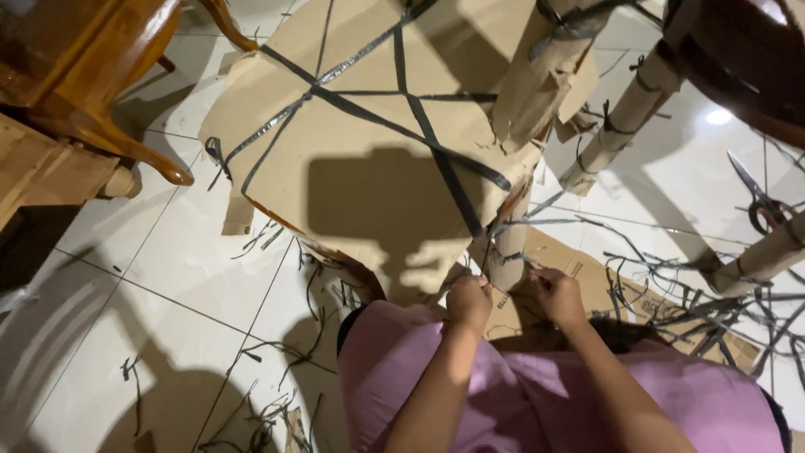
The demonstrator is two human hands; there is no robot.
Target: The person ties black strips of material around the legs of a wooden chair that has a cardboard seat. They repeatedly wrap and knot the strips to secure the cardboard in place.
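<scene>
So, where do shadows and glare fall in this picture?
Head view: a dark blocky shadow lies on the cardboard sheet; a bright glare spot sits on the floor tiles at upper right; the left hand and right hand are dim and slightly soft.

1. The person wears a pink-mauve garment (520, 394) that fills the lower middle of the view; its cloth looks smooth and plain, with no print or pattern to be seen.
2. A dark edge, black or deep navy, shows along the garment's left border (345, 323), like a trim or an under-layer; which of the two cannot be told.
3. Both forearms are bare: no sleeve reaches the wrist, and no cuff shows.
4. The left hand (470, 300) and the right hand (559, 295) wear no gloves; no ring, watch or bracelet can be made out in the dim light.
</scene>
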